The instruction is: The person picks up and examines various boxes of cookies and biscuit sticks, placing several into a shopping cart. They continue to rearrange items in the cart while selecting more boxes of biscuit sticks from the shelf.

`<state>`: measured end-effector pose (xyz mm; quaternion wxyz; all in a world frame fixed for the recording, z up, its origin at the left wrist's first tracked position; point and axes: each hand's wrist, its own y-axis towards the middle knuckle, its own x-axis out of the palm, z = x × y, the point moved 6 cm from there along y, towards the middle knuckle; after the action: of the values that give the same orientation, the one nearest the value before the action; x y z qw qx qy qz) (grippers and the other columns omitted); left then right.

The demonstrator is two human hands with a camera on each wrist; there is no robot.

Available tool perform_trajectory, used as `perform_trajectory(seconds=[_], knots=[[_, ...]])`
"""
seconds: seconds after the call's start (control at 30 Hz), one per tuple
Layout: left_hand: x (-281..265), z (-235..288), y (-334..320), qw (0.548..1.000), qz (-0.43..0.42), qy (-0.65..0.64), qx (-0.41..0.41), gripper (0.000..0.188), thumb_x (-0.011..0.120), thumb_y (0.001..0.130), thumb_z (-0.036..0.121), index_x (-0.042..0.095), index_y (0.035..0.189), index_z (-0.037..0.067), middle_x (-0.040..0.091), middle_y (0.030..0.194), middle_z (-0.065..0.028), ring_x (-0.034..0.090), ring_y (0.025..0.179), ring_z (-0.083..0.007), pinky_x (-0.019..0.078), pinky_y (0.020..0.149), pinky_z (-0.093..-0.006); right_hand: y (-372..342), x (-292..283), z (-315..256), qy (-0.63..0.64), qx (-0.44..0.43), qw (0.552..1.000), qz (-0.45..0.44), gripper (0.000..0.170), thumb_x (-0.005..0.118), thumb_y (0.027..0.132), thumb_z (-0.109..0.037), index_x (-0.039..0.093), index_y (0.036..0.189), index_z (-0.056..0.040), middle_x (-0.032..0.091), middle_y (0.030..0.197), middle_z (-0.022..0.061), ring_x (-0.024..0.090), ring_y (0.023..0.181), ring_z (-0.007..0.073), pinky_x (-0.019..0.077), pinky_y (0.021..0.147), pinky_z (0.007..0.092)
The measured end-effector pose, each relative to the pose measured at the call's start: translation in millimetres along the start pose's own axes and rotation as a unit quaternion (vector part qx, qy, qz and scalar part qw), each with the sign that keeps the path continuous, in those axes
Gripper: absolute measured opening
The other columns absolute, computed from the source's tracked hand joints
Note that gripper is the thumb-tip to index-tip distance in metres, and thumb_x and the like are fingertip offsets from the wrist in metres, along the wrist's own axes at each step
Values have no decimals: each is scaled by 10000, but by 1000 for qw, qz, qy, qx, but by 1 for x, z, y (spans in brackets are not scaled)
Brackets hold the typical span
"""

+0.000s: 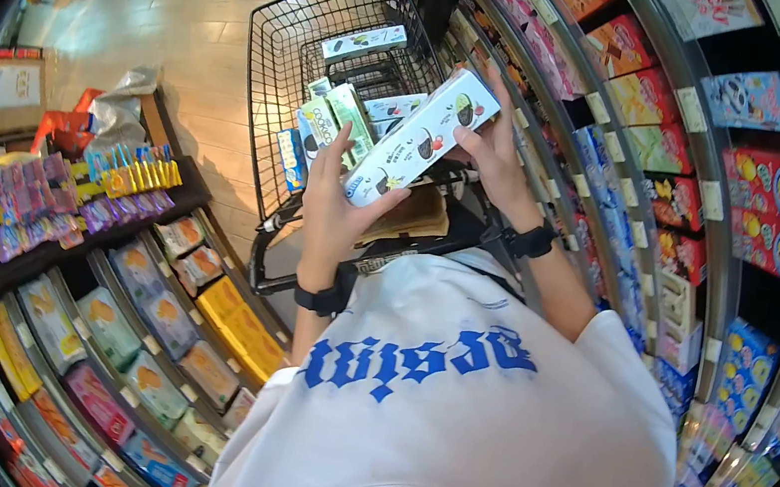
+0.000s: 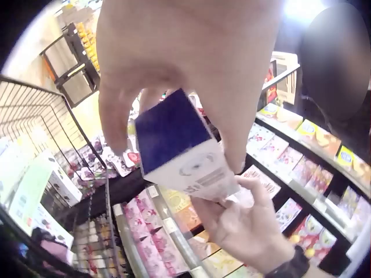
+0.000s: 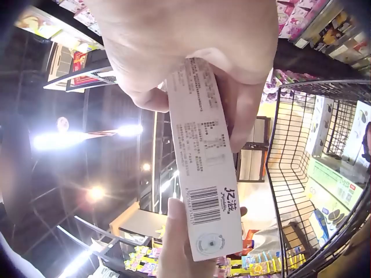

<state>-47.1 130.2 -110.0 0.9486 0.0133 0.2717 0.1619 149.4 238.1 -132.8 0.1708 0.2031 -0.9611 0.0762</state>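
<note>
Pinching a long white box [image 1: 417,147], the left hand [image 1: 332,210] grips its near left end and the right hand [image 1: 498,156] its far right end, over a wire cart [image 1: 267,74] holding smaller-looking cartons [image 1: 317,124].

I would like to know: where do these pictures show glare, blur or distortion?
Head: the shelves bend into curves, and the corners go black; left wrist: a bright light glares near the upper right, and printing on the long box looks soft; right wrist: ceiling lights flare at left, yet the barcode is fairly clear.
</note>
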Motion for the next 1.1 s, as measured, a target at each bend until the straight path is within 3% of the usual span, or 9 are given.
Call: perform_trajectory(seconds=[0.1,0.17,0.33,0.4,0.53,0.83,0.9,0.97,1.1], knots=[[5,-10,-4,991,-29,-110,-69,893,917,720,271,486,1449,-15,659,1101,-195,667,1037,-294,542,866,-384,2,0,1,1,15,1000,2,879,656,960,-139,74,1619,-142,468,1382,169,613,1145,246,626,873,415],[3,0,-4,998,-46,-44,10,834,912,730,269,527,1410,-23,665,1089,-184,673,1018,-282,541,877,-383,0,-2,5,-10,26,1000,-4,876,647,974,-162,56,1620,-145,463,1390,175,619,1142,257,629,874,429],[-2,1,-6,998,-16,-42,33,728,881,779,260,563,1371,-19,705,1073,-181,697,936,-248,546,852,-364,3,3,9,40,51,998,-2,757,629,1008,-203,158,1590,-91,523,1336,194,650,1134,273,630,868,410],[1,-6,-9,975,-58,-198,-86,604,804,880,251,564,1364,-18,724,1053,-161,686,899,-179,541,805,-327,4,8,7,32,63,997,-20,721,630,1010,-211,197,1569,-68,544,1318,189,653,1131,261,627,873,403],[5,-19,-17,921,-127,-317,-189,445,649,1016,236,557,1376,-10,722,1020,-115,657,879,-109,517,754,-270,3,14,14,2,57,998,-36,670,664,997,-217,285,1517,-29,599,1269,157,660,1091,209,594,877,337],[17,-47,-23,936,-203,-239,-160,454,528,1072,319,628,1298,-62,651,994,-54,598,917,-118,473,838,-257,3,16,12,-34,72,996,-28,728,716,971,-240,297,1525,-21,605,1301,151,626,1149,185,531,958,330],[23,-45,-27,936,-208,-242,-146,472,571,1053,279,574,1375,-66,619,947,-25,598,865,-106,482,810,-253,2,16,18,-40,98,994,-25,748,704,982,-261,278,1550,-26,592,1335,153,605,1211,199,508,1029,366],[25,-29,-26,912,-188,-322,-174,499,648,1009,211,532,1408,-67,631,957,-24,606,852,-85,492,787,-235,3,11,25,-27,94,995,8,698,748,952,-248,351,1475,-9,619,1254,147,636,1113,172,533,916,286],[27,-26,-22,912,-193,-314,-179,605,784,900,103,512,1415,-60,664,977,-47,638,838,-83,527,778,-233,-3,28,23,2,50,996,-75,750,769,928,-216,325,1497,-12,621,1232,132,624,1140,174,510,978,302]])
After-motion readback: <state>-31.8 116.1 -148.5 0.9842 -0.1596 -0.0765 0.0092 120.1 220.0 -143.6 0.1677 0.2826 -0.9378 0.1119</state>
